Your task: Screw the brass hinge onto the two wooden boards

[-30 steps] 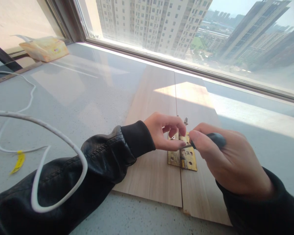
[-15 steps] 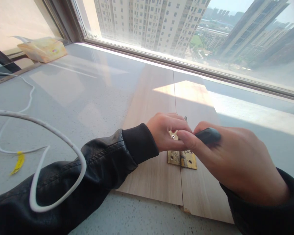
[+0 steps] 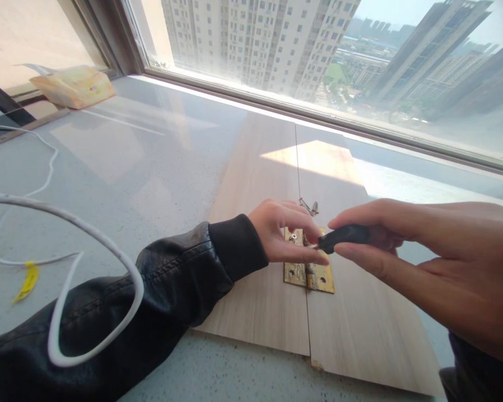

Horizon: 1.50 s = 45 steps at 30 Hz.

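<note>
A brass hinge [image 3: 321, 283] lies across the seam between two pale wooden boards [image 3: 260, 312], with open holes in its near end and a screw in its left leaf. My right hand [image 3: 440, 262] grips the black handle of a screwdriver [image 3: 346, 237], which tilts down to the left over the hinge. My left hand [image 3: 283, 231] rests over the hinge, its thumb and fingers closed around the screwdriver's front end. These fingers hide the tip and part of the hinge. Several loose screws [image 3: 312, 207] lie on the boards just beyond the hinge.
The boards lie on a speckled white counter [image 3: 171, 145] below a large window [image 3: 255, 50]. A white cable [image 3: 104, 234] loops over my left sleeve, with a yellow tag [image 3: 26, 283] beside it. A tissue pack [image 3: 75, 88] and a phone [image 3: 25, 125] are at the far left.
My right hand has shifted right and turned, its thumb and fingers now further back along the screwdriver handle. More of the handle and the loose screws show. My left hand stays nearly in place.
</note>
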Each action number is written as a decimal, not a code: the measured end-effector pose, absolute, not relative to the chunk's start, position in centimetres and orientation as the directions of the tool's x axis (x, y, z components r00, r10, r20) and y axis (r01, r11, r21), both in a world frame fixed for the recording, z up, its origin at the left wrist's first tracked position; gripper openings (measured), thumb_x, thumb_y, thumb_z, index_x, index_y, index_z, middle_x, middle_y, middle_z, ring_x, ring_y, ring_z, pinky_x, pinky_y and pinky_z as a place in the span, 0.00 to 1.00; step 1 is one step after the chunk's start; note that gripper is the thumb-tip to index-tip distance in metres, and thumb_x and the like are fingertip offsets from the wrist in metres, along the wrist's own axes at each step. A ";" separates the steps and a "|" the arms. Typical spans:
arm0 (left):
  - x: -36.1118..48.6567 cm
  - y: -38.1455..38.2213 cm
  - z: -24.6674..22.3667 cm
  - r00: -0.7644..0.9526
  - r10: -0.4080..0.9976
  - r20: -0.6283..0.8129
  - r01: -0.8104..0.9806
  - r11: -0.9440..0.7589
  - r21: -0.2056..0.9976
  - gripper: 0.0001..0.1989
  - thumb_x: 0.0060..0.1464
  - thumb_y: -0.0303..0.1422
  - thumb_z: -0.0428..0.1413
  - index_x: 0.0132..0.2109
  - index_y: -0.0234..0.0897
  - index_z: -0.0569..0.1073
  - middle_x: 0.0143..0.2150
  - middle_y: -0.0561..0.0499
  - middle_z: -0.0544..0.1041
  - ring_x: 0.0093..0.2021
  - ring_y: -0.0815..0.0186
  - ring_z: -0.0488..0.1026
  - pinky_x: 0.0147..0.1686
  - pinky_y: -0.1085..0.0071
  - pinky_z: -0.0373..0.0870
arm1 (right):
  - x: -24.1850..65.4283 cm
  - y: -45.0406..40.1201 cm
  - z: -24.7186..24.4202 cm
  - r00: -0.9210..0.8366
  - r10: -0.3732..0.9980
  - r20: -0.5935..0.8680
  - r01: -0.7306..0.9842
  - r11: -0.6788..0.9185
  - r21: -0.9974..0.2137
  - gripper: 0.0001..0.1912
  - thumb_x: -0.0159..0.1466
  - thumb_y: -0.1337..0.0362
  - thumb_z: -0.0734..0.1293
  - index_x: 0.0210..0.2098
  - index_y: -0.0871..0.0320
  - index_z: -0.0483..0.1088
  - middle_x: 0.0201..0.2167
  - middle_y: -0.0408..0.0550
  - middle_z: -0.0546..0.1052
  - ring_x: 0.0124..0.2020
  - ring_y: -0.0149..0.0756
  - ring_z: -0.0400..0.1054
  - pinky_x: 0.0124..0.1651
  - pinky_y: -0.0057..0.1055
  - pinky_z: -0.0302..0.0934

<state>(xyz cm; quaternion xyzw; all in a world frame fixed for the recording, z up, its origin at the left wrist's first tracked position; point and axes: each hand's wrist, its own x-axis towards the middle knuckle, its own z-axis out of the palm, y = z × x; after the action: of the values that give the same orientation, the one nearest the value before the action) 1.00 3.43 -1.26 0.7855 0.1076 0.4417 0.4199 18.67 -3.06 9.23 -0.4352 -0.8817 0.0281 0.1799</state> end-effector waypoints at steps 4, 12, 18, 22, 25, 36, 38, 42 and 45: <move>0.8 3.6 -1.2 0.611 0.546 0.574 -0.175 -0.614 0.770 0.09 0.46 0.33 0.66 0.25 0.33 0.75 0.26 0.48 0.77 0.29 0.69 0.69 0.32 0.70 0.68 | 17.6 -3.1 9.0 -0.523 0.755 0.395 0.780 0.611 -0.134 0.20 0.63 0.46 0.63 0.23 0.53 0.65 0.11 0.39 0.58 0.12 0.27 0.47 0.16 0.30 0.40; 0.8 3.9 -1.7 0.646 0.527 0.552 -0.256 -0.532 0.807 0.08 0.50 0.33 0.63 0.27 0.33 0.77 0.29 0.45 0.79 0.31 0.67 0.72 0.33 0.68 0.70 | 17.9 -2.8 9.0 -0.543 0.773 0.329 0.728 0.628 -0.274 0.14 0.63 0.48 0.65 0.40 0.50 0.73 0.17 0.38 0.66 0.15 0.26 0.57 0.17 0.27 0.51; 0.9 3.6 -1.6 0.630 0.532 0.565 -0.227 -0.569 0.790 0.05 0.48 0.30 0.64 0.29 0.33 0.79 0.31 0.44 0.80 0.31 0.67 0.72 0.36 0.68 0.71 | 19.1 -2.9 9.3 -0.543 0.783 0.302 0.726 0.619 -0.299 0.10 0.64 0.54 0.64 0.38 0.50 0.73 0.20 0.40 0.72 0.15 0.27 0.61 0.16 0.29 0.49; 0.6 3.6 -1.3 0.633 0.551 0.544 -0.183 -0.576 0.796 0.07 0.44 0.31 0.67 0.27 0.34 0.77 0.29 0.46 0.79 0.31 0.67 0.72 0.34 0.69 0.71 | 18.7 -2.9 9.0 -0.528 0.774 0.349 0.759 0.615 -0.215 0.15 0.62 0.48 0.65 0.30 0.52 0.71 0.13 0.37 0.62 0.11 0.25 0.52 0.14 0.29 0.40; 0.5 3.8 -1.4 0.663 0.513 0.545 -0.214 -0.568 0.795 0.08 0.49 0.33 0.64 0.26 0.34 0.77 0.29 0.45 0.79 0.31 0.67 0.72 0.34 0.68 0.71 | 17.9 -2.8 8.7 -0.503 0.762 0.408 0.775 0.607 -0.178 0.21 0.63 0.45 0.63 0.22 0.53 0.66 0.11 0.38 0.58 0.12 0.25 0.47 0.15 0.29 0.40; 0.7 3.6 -1.8 0.623 0.516 0.588 -0.295 -0.541 0.788 0.05 0.47 0.30 0.64 0.28 0.30 0.79 0.30 0.44 0.78 0.30 0.67 0.73 0.33 0.69 0.70 | 18.7 -3.2 9.0 -0.582 0.771 0.258 0.665 0.634 -0.394 0.07 0.62 0.57 0.67 0.39 0.48 0.74 0.21 0.38 0.70 0.18 0.25 0.61 0.18 0.26 0.54; 0.6 3.5 -1.6 0.614 0.545 0.570 -0.267 -0.537 0.800 0.07 0.44 0.31 0.65 0.29 0.30 0.79 0.28 0.45 0.77 0.28 0.68 0.71 0.29 0.70 0.68 | 18.2 -3.4 8.8 -0.563 0.771 0.296 0.680 0.636 -0.364 0.08 0.61 0.54 0.68 0.35 0.50 0.73 0.17 0.37 0.67 0.14 0.23 0.55 0.16 0.26 0.51; 0.4 3.6 -1.5 0.653 0.542 0.530 -0.261 -0.496 0.828 0.06 0.44 0.30 0.65 0.28 0.31 0.78 0.29 0.46 0.77 0.29 0.68 0.71 0.29 0.71 0.66 | 16.9 -3.3 8.3 -0.524 0.751 0.401 0.718 0.643 -0.266 0.21 0.62 0.48 0.66 0.20 0.55 0.61 0.12 0.37 0.56 0.13 0.24 0.46 0.15 0.28 0.41; 0.4 3.9 -1.9 0.677 0.534 0.507 -0.282 -0.448 0.848 0.07 0.46 0.31 0.64 0.26 0.31 0.77 0.30 0.45 0.77 0.30 0.68 0.72 0.31 0.70 0.68 | 16.6 -3.2 8.4 -0.490 0.751 0.443 0.755 0.619 -0.215 0.23 0.62 0.46 0.65 0.19 0.55 0.60 0.12 0.37 0.55 0.14 0.24 0.46 0.16 0.28 0.42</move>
<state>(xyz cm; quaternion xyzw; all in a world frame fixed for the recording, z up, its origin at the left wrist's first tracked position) 0.41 3.91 -1.92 0.7547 0.0836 0.3931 0.5186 16.56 -3.17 8.40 -0.4362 -0.8631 -0.0040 0.2544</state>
